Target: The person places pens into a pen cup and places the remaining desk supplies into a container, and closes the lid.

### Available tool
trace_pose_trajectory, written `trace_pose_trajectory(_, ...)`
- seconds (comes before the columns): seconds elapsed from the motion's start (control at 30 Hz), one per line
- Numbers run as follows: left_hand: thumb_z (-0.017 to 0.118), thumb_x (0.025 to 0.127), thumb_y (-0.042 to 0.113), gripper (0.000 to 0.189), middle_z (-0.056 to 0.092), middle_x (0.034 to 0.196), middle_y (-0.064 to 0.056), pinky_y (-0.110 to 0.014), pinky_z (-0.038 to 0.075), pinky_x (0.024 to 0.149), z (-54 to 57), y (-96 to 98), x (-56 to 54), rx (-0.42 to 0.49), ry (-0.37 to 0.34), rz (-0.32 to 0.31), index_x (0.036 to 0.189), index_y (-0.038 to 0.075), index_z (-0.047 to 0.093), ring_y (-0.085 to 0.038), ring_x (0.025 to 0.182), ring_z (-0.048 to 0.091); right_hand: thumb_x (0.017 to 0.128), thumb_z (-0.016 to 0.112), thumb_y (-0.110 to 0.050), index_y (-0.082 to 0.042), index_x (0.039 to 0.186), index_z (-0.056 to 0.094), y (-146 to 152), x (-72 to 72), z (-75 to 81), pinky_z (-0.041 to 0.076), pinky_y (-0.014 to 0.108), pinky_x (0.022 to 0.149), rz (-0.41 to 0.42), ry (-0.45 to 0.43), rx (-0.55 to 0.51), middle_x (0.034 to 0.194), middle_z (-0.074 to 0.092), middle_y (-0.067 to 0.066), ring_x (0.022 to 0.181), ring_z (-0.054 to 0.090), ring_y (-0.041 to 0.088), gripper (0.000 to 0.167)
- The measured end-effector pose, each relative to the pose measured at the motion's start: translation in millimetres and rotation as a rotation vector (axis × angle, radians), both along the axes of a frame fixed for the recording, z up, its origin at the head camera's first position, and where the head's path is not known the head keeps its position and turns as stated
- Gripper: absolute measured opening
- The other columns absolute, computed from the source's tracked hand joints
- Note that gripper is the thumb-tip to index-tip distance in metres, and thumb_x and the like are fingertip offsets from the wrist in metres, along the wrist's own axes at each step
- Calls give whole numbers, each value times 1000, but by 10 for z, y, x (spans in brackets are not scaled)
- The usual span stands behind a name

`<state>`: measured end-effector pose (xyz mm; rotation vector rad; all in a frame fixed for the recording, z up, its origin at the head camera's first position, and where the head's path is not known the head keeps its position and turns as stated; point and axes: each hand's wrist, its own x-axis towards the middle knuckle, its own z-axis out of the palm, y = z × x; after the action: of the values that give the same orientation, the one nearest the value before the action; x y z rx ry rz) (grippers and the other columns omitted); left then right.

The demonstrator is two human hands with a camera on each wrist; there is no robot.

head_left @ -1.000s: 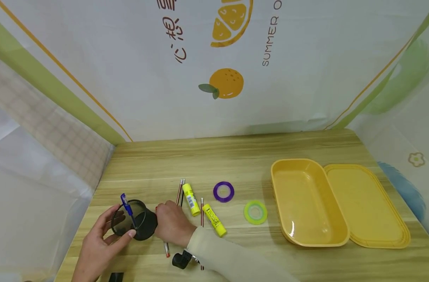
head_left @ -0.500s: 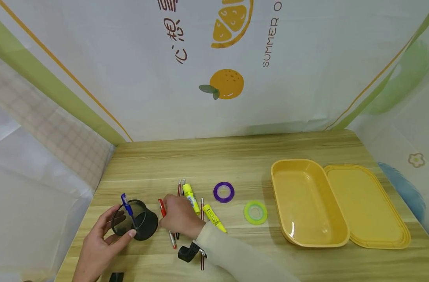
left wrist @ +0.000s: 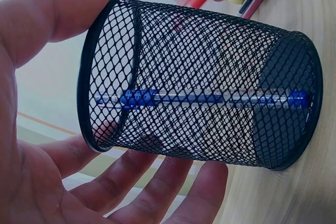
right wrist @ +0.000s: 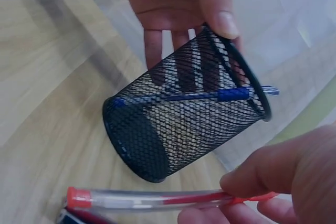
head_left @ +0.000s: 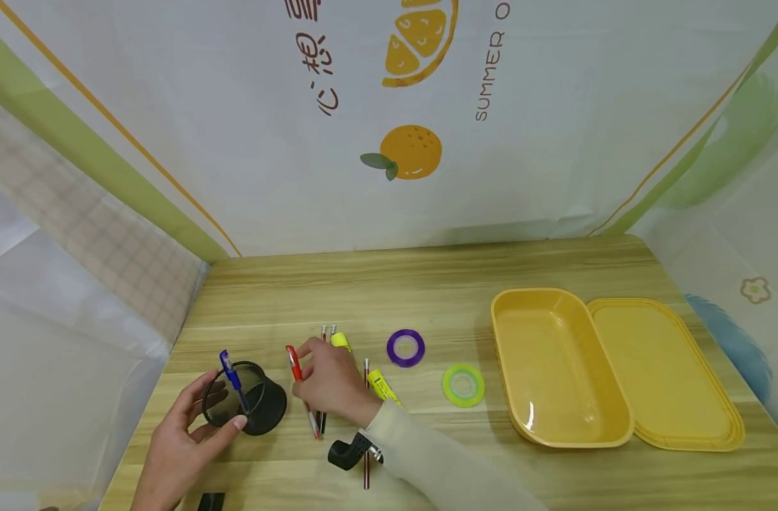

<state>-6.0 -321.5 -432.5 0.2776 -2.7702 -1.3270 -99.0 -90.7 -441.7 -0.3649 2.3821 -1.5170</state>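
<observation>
My left hand [head_left: 178,440] holds a black mesh pen cup [head_left: 269,406], thumb at its rim and fingers along its side. The cup stands on the table, and inside it leans a blue pen [head_left: 231,372], which shows through the mesh in the left wrist view. To the right of the cup, my right hand [head_left: 334,380] pinches a red pen [head_left: 294,362] near its capped end. In the right wrist view the clear barrel of the red pen [right wrist: 142,199] points away from the fingertips. Dark pencils [head_left: 324,332] lie partly hidden beneath that hand.
Two yellow glue sticks [head_left: 382,387] and another pencil [head_left: 366,468] lie by the right wrist. Beyond are a purple tape roll [head_left: 392,348] and a green one [head_left: 449,385]. A yellow box [head_left: 549,355] stands on the right beside its lid [head_left: 670,376].
My right hand has moved right, away from the cup, and the red pen, mostly hidden before, shows in its fingers. The left hand and cup have stayed put.
</observation>
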Motion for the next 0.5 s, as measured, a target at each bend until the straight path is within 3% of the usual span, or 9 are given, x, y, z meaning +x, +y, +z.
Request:
trace_pose_trajectory(0.27,88,90,25,88,47,157,-15,-10,57,78,42,17,2,-7,-9,-5,162,12,39,23,110,49,84,83,-7,-17,109,68,32,-49,57,52,21,53,-21,7,-43,79,69,-10,62,62,2,31)
trace_pose_trajectory(0.5,88,90,25,88,49,155,-15,-11,57,79,45,19,1,-1,5,-14,162,13,40,21,112,50,84,81,-8,-17,107,68,67,-60,146,50,22,53,-15,44,-113,80,70,-9,62,61,1,28)
